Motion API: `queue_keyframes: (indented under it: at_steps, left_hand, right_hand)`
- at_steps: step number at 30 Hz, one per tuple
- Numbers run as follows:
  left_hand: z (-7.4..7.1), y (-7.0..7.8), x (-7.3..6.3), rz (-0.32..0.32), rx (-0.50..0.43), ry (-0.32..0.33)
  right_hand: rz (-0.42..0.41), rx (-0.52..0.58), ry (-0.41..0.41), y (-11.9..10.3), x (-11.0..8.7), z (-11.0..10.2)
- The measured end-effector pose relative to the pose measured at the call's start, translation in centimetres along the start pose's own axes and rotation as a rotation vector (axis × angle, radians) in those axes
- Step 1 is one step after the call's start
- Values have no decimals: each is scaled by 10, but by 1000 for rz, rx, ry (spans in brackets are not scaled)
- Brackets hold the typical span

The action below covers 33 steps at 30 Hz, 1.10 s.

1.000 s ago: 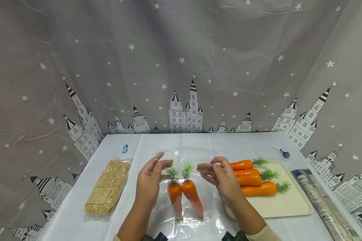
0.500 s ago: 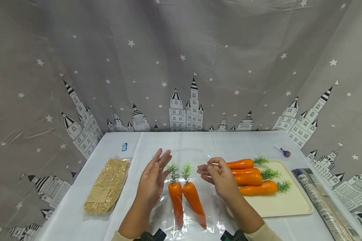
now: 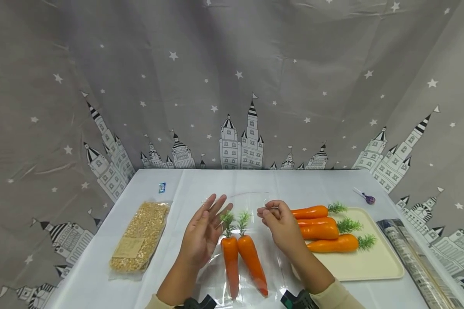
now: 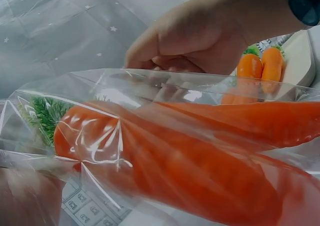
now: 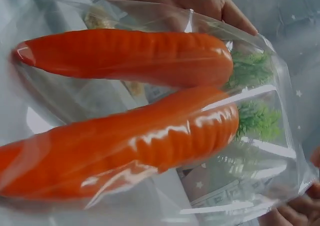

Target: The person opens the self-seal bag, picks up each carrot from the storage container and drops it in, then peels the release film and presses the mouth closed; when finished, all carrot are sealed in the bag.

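A clear bag [image 3: 271, 262] stands over the middle of the near part of the white surface [image 3: 193, 184], between the two hands; whether its lower end rests there cannot be told. Inside it are two carrots, the left carrot [image 3: 230, 266] and the right carrot [image 3: 253, 264], their green tops toward the bag's far end and touching or nearly so, their tips spread apart toward the surface's near edge. The left hand [image 3: 203, 234] is beside the bag's left side, fingers straight and spread wide, palm turned inward; whether it presses the film is unclear. The right hand [image 3: 281, 225] has its fingers bent and the thumb brought to them, pinching the bag's right edge near the far end. To the right, a cream tray [image 3: 375, 266] sits toward the surface's right edge; three carrots [image 3: 318, 229] lie side by side across its far left corner, green tops pointing right, the right forearm partly in front of the tray. A roll [image 3: 413, 257] runs along the surface's right edge, and a lollipop [image 3: 369, 199] lies near the far right corner. A grain pack [image 3: 139, 238] lies along the left edge, a small sachet [image 3: 162, 187] near the far left corner. Behind the far edge hangs a grey curtain [image 3: 239, 56] printed with stars and castles.
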<state>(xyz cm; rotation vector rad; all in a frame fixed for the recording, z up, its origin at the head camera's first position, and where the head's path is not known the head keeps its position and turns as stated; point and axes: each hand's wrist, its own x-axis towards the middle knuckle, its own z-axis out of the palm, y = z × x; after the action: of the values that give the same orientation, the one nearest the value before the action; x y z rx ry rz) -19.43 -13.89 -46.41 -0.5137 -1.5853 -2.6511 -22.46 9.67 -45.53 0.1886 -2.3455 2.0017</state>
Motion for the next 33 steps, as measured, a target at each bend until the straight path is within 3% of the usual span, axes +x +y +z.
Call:
queue_keyframes:
  at_steps: [7, 12, 17, 24, 29, 33]
  left_hand:
    - [0, -2, -2, 8, 13, 9]
    - [0, -1, -1, -4, 30, 36]
    - [1, -1, -1, -9, 47, 49]
    - [0, -5, -2, -9, 37, 87]
    - [1, -5, -2, -5, 19, 95]
    - [2, -6, -2, -5, 14, 108]
  right_hand:
    - [-112, -202, 133, -12, 1, 7]
    - [-287, -408, 154, -21, -5, 21]
    - [-503, -553, 120, -29, -10, 35]
    - [-749, -641, 34, -43, -8, 55]
    - [-840, -685, 2, -53, -4, 68]
    - [-859, -688, -30, -62, -2, 76]
